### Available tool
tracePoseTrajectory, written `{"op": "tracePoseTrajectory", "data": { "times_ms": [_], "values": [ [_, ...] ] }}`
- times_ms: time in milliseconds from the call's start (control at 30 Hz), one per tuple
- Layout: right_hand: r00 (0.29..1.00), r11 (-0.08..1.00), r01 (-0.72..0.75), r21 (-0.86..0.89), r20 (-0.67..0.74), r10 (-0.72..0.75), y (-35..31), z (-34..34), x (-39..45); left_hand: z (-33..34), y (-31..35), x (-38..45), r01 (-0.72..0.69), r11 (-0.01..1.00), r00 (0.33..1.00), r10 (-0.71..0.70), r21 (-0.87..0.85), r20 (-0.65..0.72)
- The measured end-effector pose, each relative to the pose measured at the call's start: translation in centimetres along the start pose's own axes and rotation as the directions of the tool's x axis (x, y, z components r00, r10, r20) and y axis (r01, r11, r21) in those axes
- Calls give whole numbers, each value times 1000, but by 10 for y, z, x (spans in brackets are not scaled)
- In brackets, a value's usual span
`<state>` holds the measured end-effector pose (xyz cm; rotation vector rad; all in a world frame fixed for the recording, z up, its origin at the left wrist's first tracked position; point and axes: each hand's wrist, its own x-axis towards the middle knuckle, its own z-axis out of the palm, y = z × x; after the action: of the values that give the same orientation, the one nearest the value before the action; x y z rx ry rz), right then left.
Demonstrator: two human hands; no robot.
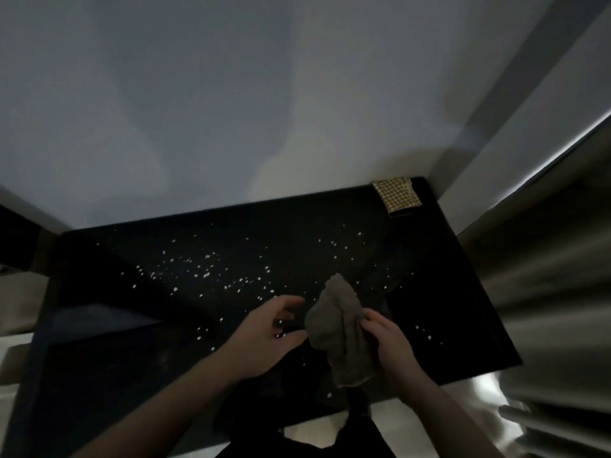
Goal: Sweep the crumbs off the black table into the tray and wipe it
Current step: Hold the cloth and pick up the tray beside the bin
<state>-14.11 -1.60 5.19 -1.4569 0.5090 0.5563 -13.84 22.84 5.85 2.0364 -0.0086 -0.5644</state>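
The black table (pixel 446 309) fills the lower half of the dim head view. Several white crumbs (pixel 205 269) are scattered across its middle, and a few more lie near the right front. My right hand (pixel 390 345) grips a crumpled grey-brown cloth (pixel 340 328) held upright just above the table's front. My left hand (pixel 267 338) hovers beside the cloth's left side with its fingers spread and empty. A dark round shape (pixel 393 259) behind the cloth may be a tray; its outline is too faint to be sure.
A checkered tan mat (pixel 396 195) lies at the table's far right corner against the pale wall (pixel 231 110). Grey curtains (pixel 545 292) hang close to the right edge. Pale floor (pixel 310 431) shows below the front edge.
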Motion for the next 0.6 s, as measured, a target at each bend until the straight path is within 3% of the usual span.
{"op": "tracePoseTrajectory", "data": {
  "times_ms": [100,167,267,400,467,600],
  "values": [
    [1000,999,-11,31,26,11,13,36,-36,-18,-9,-28,55,967,995,-32,-248,97],
    [993,1000,15,9,117,-16,20,49,-58,-18,-17,-47,98,894,988,-33,-437,153],
    [974,1000,29,-8,226,-27,35,61,-80,-12,-26,-77,177,803,980,-90,-569,177],
    [956,1000,-11,1,293,10,58,74,-96,-2,-45,-123,244,800,969,-174,-548,178],
    [949,999,-29,-29,313,37,70,84,-104,-2,-59,-144,191,838,982,-168,-511,91],
    [952,975,62,-212,306,5,94,107,-127,-12,-76,-184,98,968,989,-120,-231,-84]
  ]
}}
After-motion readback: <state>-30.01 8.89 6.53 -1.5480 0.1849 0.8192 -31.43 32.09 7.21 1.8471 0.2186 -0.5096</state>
